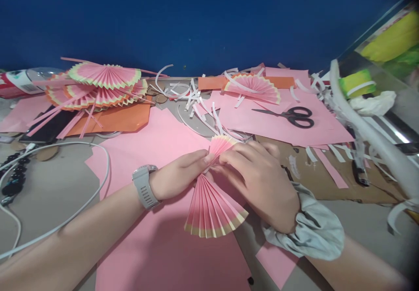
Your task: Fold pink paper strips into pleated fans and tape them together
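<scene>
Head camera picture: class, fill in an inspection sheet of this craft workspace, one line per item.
Surface: grey table, largely covered by pink paper sheets and brown cardboard.
Job's things: pleated pink paper fan, pinched at its middle, fanned out at both ends.
Clutter: finished fans stacked far left, one more fan at the back, black scissors, white paper strips, orange paper.
Grippers: left hand and right hand both pinch the fan's middle; watch on the left wrist, grey scrunchie on the right.
Cables: white cable looping at the left.
Surroundings: blue wall.
</scene>
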### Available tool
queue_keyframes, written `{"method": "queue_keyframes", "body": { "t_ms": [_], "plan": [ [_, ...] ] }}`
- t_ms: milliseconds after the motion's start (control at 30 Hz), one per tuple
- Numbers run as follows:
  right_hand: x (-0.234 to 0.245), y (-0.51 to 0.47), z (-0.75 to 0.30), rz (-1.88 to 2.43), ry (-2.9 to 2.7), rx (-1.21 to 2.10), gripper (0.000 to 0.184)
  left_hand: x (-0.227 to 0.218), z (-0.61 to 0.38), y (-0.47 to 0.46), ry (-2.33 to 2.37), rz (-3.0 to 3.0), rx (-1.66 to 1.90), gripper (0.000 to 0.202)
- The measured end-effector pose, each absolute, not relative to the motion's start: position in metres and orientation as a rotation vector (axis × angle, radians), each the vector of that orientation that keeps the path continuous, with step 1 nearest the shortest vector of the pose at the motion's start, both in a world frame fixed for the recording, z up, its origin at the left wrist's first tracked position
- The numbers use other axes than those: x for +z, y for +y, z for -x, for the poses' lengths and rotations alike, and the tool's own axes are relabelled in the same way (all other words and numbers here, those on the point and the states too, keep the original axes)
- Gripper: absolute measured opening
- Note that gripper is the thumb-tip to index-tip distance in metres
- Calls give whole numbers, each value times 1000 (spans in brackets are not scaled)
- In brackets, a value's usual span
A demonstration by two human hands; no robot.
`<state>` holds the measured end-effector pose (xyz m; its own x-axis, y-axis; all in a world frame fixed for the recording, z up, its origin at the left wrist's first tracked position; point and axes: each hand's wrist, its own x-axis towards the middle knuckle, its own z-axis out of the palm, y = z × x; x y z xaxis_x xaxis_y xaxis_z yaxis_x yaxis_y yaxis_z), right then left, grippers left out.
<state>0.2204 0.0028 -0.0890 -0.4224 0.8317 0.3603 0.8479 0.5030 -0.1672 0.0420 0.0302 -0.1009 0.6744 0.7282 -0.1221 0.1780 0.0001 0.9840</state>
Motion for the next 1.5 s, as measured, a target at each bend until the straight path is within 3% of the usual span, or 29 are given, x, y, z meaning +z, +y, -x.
{"method": "queue_keyframes", "body": {
  "t_ms": [1200,1400,1500],
  "plan": [
    [-90,1,-218,1461,-2336,3,20,-102,-40,31,726,-1499,451,35],
    [-87,1,-219,1439,-2388,45,20,-96,-38,31,739,-1526,304,15],
    [-86,1,-220,1453,-2404,63,20,-94,-40,31,767,-1492,277,15]
  ]
}}
